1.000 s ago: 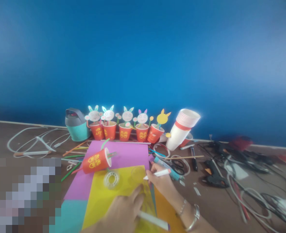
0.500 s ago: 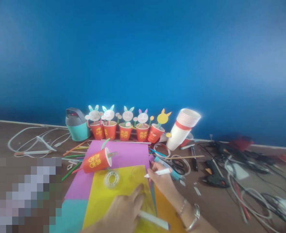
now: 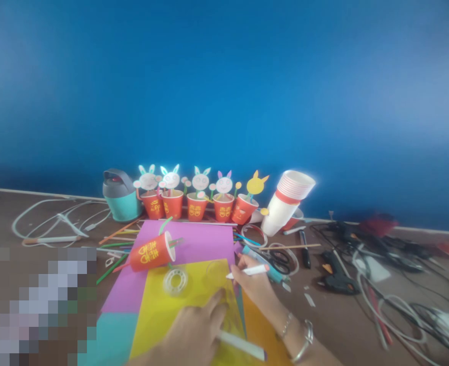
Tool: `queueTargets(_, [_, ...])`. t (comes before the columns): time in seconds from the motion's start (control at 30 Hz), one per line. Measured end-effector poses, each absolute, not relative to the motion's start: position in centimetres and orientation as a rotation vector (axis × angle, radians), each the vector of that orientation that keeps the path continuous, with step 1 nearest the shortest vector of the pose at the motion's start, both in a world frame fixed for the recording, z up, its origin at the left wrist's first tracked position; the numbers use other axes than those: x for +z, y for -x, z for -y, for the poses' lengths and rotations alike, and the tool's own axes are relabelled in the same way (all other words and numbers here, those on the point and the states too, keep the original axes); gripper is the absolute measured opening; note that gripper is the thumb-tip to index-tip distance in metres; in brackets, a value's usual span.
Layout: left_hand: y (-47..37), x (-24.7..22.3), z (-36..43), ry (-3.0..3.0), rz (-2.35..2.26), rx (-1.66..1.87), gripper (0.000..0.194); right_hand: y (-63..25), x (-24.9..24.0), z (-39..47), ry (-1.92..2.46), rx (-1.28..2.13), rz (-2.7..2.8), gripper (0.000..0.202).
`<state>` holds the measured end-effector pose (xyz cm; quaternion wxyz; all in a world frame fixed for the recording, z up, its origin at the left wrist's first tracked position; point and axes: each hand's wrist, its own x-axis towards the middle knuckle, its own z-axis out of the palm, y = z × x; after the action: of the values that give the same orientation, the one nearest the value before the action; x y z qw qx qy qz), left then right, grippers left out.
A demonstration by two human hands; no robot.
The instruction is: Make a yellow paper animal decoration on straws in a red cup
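A pen [image 3: 250, 271] is pinched by the right hand [image 3: 257, 285], at two o'clock from the left hand [image 3: 197, 325]. Yellow paper [image 3: 159, 307] is touched by the left hand; whether the purple-ended pen [image 3: 243, 346] is gripped cannot be told.

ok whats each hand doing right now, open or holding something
Right hand: closed on the pink-ended marker.
Left hand: over the yellow paper; whether it grips the purple-ended marker beside it cannot be told.

soft haze and blur; pale sheen across blue wall [image 3: 224, 91]; blocky lower left
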<state>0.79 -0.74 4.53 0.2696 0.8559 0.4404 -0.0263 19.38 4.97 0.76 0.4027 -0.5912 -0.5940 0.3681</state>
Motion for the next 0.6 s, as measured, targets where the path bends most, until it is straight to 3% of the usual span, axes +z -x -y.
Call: queueTargets(0.6, [-1.0,5.6,0.5,-2.346,-1.169,-0.149,0.056,-19.6,0.2,-5.3,1.489,0.897,1.478,0.029])
